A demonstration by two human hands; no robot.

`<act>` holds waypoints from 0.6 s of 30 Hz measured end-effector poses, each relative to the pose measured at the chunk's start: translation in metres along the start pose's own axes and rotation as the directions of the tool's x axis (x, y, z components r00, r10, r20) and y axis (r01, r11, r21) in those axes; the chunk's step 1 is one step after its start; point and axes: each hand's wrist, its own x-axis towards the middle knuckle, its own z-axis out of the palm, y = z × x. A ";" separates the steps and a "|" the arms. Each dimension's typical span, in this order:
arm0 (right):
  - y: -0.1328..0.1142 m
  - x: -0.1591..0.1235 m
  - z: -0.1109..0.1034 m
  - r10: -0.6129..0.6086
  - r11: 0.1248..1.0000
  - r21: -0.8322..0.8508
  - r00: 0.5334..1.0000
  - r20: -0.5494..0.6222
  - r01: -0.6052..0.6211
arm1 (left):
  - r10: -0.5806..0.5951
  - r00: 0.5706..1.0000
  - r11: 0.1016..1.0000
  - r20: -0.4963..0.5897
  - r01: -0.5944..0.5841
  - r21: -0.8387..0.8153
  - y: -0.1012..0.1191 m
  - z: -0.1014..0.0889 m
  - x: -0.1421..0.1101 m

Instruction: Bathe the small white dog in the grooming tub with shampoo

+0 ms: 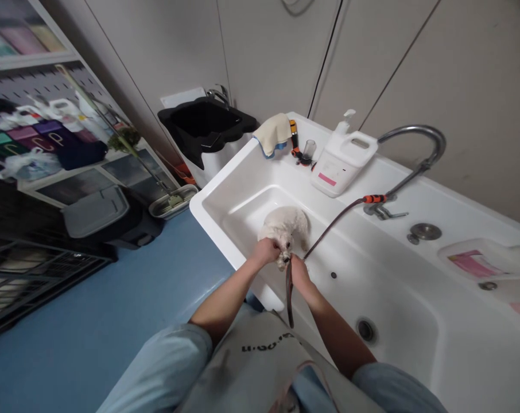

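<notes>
A small white fluffy dog [288, 225] stands in the left end of a white bathtub [225, 189]. My left hand [265, 251] is closed on the fur at the dog's head. Close beside it, my right hand [298, 271] grips the end of a dark hose [329, 229] right at the dog's head. The hose runs up to an orange coupling [374, 199] at the chrome tap [415, 137], and a loop of it hangs down toward my apron.
On the tub's ledge stand a white pump jug [344, 160], a yellow cloth [274, 133], a small cup [309, 150] and another jug lying at the right [479, 261]. A black basin [206, 123] stands behind. Shelves and cages line the left; the floor [113, 304] is blue.
</notes>
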 end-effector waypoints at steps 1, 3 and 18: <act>0.000 -0.001 0.000 0.011 1.000 -0.021 1.000 0.013 -0.011 | -0.007 1.000 1.000 -0.006 0.007 0.008 0.001 0.001 0.000; -0.002 -0.002 -0.002 0.014 0.999 -0.043 1.000 0.028 -0.012 | -0.014 1.000 1.000 -0.021 0.014 -0.005 0.000 0.004 0.000; -0.010 0.005 -0.033 0.038 0.999 0.034 0.998 -0.059 -0.036 | -0.089 0.964 0.771 -0.251 -0.093 -0.630 -0.040 0.047 0.001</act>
